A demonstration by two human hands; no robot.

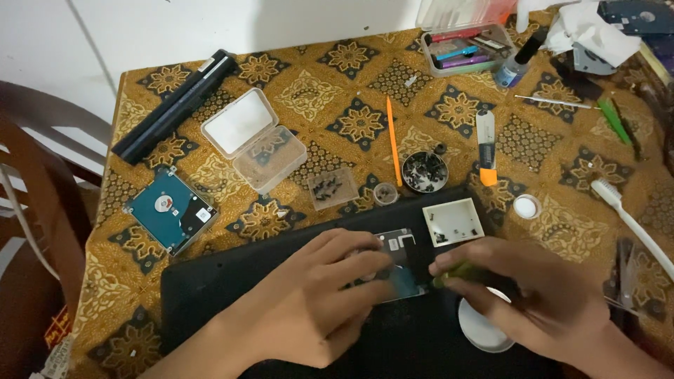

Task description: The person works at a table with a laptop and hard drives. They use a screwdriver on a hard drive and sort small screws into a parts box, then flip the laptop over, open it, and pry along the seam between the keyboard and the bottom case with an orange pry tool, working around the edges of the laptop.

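A black laptop base (225, 281) lies upside down at the near edge of the patterned tablecloth. My left hand (316, 295) rests flat on it, fingers on a silver drive (400, 253) set in its bay. My right hand (533, 295) grips a green-handled screwdriver (456, 274), its tip at the drive's right side. A small white tray (453, 221) with screws sits on the laptop just above my right hand. A white round lid (481, 330) lies under my right wrist.
On the cloth lie a bare hard drive (168, 210), a long black battery (175, 105), an open clear box (253, 140), an orange pry stick (393, 140), a round dish of screws (425, 172), a toothbrush (632, 217) and a parts box (467, 49).
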